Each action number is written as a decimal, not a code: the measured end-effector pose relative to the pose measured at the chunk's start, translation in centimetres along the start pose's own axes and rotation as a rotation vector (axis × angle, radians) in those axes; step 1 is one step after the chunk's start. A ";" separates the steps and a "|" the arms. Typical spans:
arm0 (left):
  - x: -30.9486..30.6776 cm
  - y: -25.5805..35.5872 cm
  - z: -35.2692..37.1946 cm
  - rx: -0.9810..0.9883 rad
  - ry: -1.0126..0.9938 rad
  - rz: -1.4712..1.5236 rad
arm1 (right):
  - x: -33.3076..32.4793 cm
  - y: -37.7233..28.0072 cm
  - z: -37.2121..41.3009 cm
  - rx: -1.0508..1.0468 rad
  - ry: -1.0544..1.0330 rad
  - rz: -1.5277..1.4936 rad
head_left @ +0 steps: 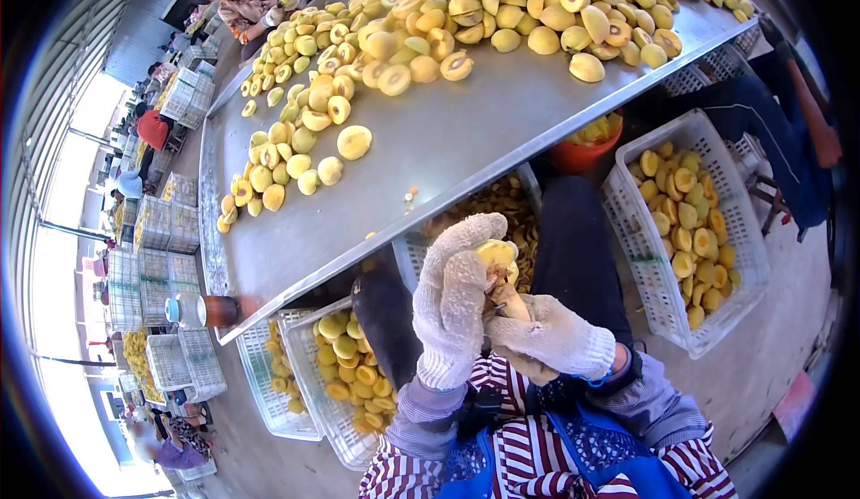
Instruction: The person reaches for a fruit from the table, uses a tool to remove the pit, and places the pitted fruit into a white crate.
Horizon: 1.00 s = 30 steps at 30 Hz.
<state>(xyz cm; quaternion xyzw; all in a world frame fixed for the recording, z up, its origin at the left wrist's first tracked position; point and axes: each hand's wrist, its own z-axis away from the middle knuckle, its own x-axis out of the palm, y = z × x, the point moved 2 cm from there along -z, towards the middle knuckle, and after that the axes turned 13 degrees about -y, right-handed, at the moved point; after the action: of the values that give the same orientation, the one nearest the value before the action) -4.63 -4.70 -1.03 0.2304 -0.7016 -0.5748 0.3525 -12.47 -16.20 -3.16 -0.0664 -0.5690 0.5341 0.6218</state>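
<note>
Both of my hands wear whitish knit gloves and meet over my lap, in front of the table edge. My left hand [455, 295], fingers upright and curled, grips a yellow peach [495, 255] whose lower side shows brown, torn flesh. Just below and to the right, my right hand [563, 336] is closed, its thumb side right at the fruit. A tan, rounded piece [511, 303] sticks out there beside a small dark metallic bit; I cannot tell what the right hand holds. Peach halves [394, 47] lie heaped on the metal table [394, 172], many cut side up.
White crates of peach halves stand at right [743, 271] and lower left [309, 356]. Under the table edge sits a crate of brownish scraps [511, 203], near an orange bucket [578, 154]. A jar [215, 311] stands at the table's left corner. Other people sit beyond the table and at right.
</note>
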 end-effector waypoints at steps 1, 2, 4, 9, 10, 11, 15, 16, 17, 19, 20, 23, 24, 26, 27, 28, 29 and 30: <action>0.4 -0.3 0.0 0.072 0.013 -0.060 | -0.4 0.2 0.1 -0.025 -0.039 -0.029; 0.6 -0.6 0.0 0.144 0.025 -0.120 | -0.6 0.2 0.1 -0.051 -0.077 -0.058; 0.1 -0.6 -0.3 0.201 -0.035 -0.268 | -0.7 -0.1 0.5 -0.031 -0.082 -0.076; -0.3 0.6 -1.0 0.556 -0.087 -0.793 | -2.6 3.2 -0.5 -0.104 -0.325 -0.416; -0.4 0.6 -1.0 0.548 -0.104 -0.804 | -2.7 3.5 -0.6 -0.123 -0.336 -0.416; -0.5 0.6 -1.1 0.542 -0.123 -0.811 | -2.8 3.6 -0.7 -0.144 -0.344 -0.414; -0.8 0.4 -1.2 0.027 -0.147 -0.333 | -1.1 1.6 -0.1 0.018 -0.131 -0.073; -0.9 0.3 -1.2 -0.136 -0.151 -0.170 | -1.1 1.6 -0.1 0.018 -0.173 -0.134; -1.1 0.5 -1.1 -0.156 -0.167 -0.236 | -1.2 1.6 0.0 0.022 -0.214 -0.194; -1.7 0.2 -1.1 0.030 -0.200 -0.441 | -1.4 2.2 -0.1 -0.009 -0.316 -0.353; -1.9 0.1 -1.3 0.102 -0.233 -0.514 | -1.7 3.2 -0.5 -0.047 -0.375 -0.451; -2.5 0.2 -1.9 0.285 -0.337 -0.668 | -1.2 3.9 -0.7 -0.101 -0.519 -0.718; -2.6 0.2 -2.1 0.376 -0.350 -0.695 | -0.9 4.0 -0.7 -0.107 -0.561 -0.805; -2.6 0.0 -2.3 0.559 -0.377 -0.748 | -0.9 4.3 -0.5 -0.071 -0.502 -0.764; -2.2 -0.5 -1.7 0.388 -0.356 -0.507 | -0.9 4.5 -0.4 -0.055 -0.473 -0.740; -1.9 -1.0 -1.0 0.241 -0.296 -0.249 | -1.0 5.4 -0.6 -0.096 -0.571 -0.842; -1.5 -0.9 -0.7 0.144 -0.270 -0.071 | -1.5 7.1 -1.2 -0.136 -0.669 -0.943; -1.0 -0.5 -0.6 0.048 -0.242 0.106 | -1.3 6.7 -1.3 -0.153 -0.695 -0.924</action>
<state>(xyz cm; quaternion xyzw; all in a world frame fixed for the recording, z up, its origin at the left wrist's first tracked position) -3.56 -4.47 -1.72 0.1302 -0.7638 -0.5620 0.2896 -15.14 -13.66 -9.07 0.3230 -0.7466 0.1554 0.5604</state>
